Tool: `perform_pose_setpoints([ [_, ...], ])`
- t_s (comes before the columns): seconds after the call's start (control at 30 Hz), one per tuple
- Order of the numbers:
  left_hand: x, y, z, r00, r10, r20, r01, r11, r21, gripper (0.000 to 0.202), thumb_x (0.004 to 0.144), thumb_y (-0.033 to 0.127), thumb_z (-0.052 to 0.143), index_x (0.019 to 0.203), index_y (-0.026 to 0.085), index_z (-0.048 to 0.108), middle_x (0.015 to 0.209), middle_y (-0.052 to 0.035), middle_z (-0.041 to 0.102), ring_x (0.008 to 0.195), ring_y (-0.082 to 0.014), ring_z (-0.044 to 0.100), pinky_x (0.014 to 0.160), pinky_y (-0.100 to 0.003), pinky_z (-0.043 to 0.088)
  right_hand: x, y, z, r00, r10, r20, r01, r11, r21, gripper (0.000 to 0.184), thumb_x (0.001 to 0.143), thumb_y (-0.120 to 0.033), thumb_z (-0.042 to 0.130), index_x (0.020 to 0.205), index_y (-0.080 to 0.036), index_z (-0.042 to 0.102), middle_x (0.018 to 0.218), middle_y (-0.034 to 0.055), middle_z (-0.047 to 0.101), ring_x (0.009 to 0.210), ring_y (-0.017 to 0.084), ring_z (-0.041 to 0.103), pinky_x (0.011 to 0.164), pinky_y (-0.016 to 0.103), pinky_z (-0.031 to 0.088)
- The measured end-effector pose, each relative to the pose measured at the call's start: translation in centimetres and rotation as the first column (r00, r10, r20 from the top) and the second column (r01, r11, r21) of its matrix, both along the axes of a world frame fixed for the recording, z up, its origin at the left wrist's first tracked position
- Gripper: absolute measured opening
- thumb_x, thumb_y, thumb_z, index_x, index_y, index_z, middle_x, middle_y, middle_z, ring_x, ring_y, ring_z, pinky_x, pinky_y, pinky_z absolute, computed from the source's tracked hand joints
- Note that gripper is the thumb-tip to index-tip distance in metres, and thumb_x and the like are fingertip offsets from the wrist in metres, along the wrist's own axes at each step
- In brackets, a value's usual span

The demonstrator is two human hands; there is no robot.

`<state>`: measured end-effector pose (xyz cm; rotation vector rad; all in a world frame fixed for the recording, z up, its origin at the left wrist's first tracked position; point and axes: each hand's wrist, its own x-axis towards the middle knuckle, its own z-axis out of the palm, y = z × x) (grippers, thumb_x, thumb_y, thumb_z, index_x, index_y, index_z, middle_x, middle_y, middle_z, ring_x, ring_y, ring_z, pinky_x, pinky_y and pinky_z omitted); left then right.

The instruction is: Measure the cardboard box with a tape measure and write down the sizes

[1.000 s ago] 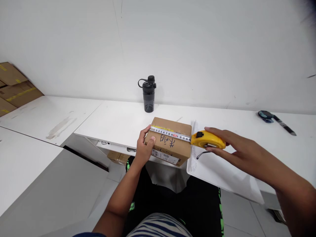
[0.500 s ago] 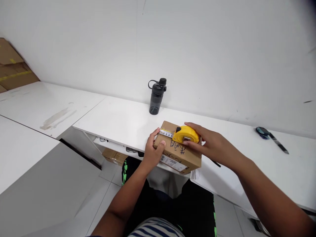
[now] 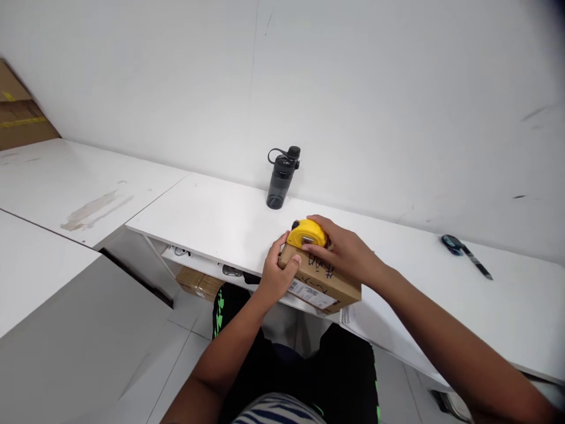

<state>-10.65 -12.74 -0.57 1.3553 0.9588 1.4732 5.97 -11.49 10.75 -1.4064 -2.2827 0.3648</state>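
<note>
Cardboard box (image 3: 324, 280) sits at the near edge of the white desk (image 3: 212, 221). Head view: the right hand (image 3: 346, 253) clasps the yellow tape measure (image 3: 306, 234) at the box's left end; a second ago its blade spanned the lid, now it is fully retracted, so that reading appears finished. The left hand (image 3: 276, 277) grips the box's left corner. A black bottle (image 3: 281, 178) stands behind.

white table (image 3: 212, 221) — bears: cardboard box (image 3: 324, 284) | black bottle (image 3: 281, 179) | dark tool (image 3: 464, 254) | paper (image 3: 353, 318)
</note>
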Motion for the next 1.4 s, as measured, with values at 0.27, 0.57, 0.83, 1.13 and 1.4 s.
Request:
perform_pose_setpoints([
  [0.27, 0.1, 0.4, 0.5, 0.999, 0.011, -0.034, -0.010, 1.000, 0.016, 0.058, 0.088, 0.033, 0.057, 0.145, 0.023, 0.047, 0.149, -0.0075, 0.050, 0.136, -0.0266, 0.048, 0.115, -0.040, 0.039, 2.6, -0.2, 0.3, 0.997, 0.064, -0.052, -0.058, 0.993, 0.107, 0.052, 0.094, -0.051, 0.049, 0.141, -0.030, 0.044, 0.134, 0.0079, 0.061, 0.103, 0.025, 0.066, 0.082, 0.038, 0.055],
  [0.57, 0.1, 1.2, 0.3, 0.993, 0.098, -0.059, -0.099, 0.995, -0.008, 0.063, 0.084, 0.040, 0.063, 0.142, 0.020, 0.052, 0.146, -0.0092, 0.053, 0.135, -0.0298, 0.050, 0.112, -0.039, 0.042, 18.3, 3.2, -7.3, 0.779, -0.451, 0.435, 0.420, 0.891, 0.172, 0.050, 0.092, -0.012, 0.035, 0.139, -0.017, 0.053, 0.109, 0.0194, 0.068, 0.080, 0.027, 0.067, 0.066, 0.037, 0.046],
  [0.83, -0.2, 1.8, -0.3, 0.988, 0.147, -0.053, -0.150, 0.986, -0.072, 0.073, 0.081, 0.051, 0.065, 0.144, 0.020, 0.048, 0.144, -0.0112, 0.055, 0.132, -0.0306, 0.052, 0.110, -0.040, 0.044, 19.1, 4.2, -12.5, 0.888, -0.331, 0.319, 0.326, 0.943, 0.069, 0.032, 0.091, -0.017, 0.042, 0.115, -0.021, 0.062, 0.095, 0.0096, 0.072, 0.067, 0.019, 0.061, 0.064, 0.031, 0.040],
  [1.13, -0.3, 2.1, -1.0, 0.980, 0.198, -0.038, -0.200, 0.978, -0.061, 0.065, 0.079, 0.052, 0.065, 0.136, 0.021, 0.055, 0.139, -0.0108, 0.058, 0.128, -0.0301, 0.055, 0.105, -0.039, 0.047, 17.4, 1.1, -14.6, 0.662, -0.408, -0.629, 0.306, 0.913, -0.270, 0.040, 0.094, -0.058, 0.038, 0.082, -0.023, 0.053, 0.058, -0.0037, 0.049, 0.057, 0.016, 0.047, 0.058, 0.030, 0.038],
  [1.4, 0.0, 2.0, -0.8, 0.981, 0.195, -0.021, -0.196, 0.979, -0.048, 0.068, 0.078, 0.053, 0.065, 0.137, 0.021, 0.053, 0.133, -0.0106, 0.062, 0.120, -0.0292, 0.059, 0.098, -0.038, 0.051, 17.2, 1.3, -14.9, 0.671, -0.493, -0.554, 0.346, 0.869, -0.354, 0.045, 0.087, -0.059, 0.051, 0.065, -0.021, 0.059, 0.060, 0.0003, 0.053, 0.062, 0.018, 0.049, 0.061, 0.031, 0.038],
])
